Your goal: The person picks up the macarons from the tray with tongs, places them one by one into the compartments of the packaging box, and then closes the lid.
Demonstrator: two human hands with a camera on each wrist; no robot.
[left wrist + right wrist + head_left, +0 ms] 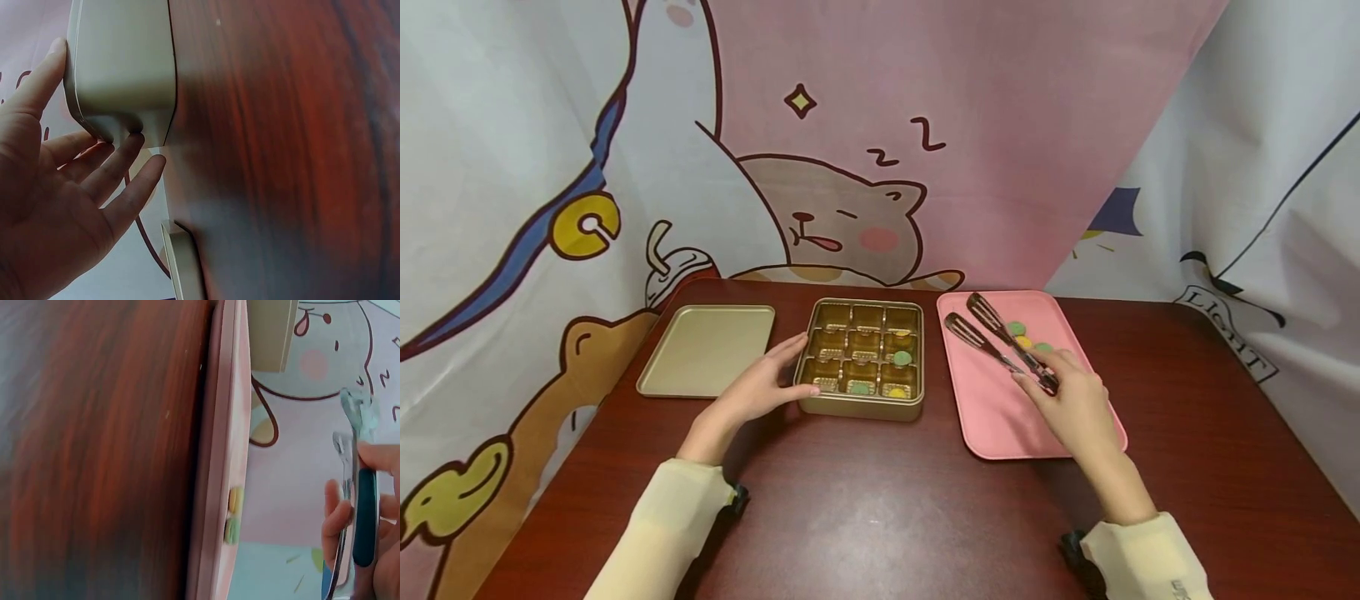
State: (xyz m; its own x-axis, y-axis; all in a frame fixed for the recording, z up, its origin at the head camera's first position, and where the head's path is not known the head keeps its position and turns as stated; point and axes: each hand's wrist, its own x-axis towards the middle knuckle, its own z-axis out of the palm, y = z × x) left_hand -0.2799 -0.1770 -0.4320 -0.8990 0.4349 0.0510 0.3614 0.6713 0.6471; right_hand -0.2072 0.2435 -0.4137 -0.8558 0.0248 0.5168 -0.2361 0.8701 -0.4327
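Head view | right hand [1075, 400] grasps steel tongs [1000, 340] | left hand [760, 387] flat (relaxed) against gold tin [861, 407]

In the head view, both forearms are cut off by the bottom edge. The sweets on the pink tray [1000, 417] are partly hidden behind the tongs [1000, 342] and the right hand [1071, 400], so their number cannot be told. The marks in the cells of the gold box [861, 358] are too small to be read.

In the left wrist view, the box [122, 62] is cut off at the top, and the left hand [56, 206] at the left and bottom edges; the tabletop is blurred.

In the right wrist view, the right hand [369, 531] is cut by the right and bottom edges, the tong handles are partly covered by the fingers [337, 515], and the tabletop is blurred.
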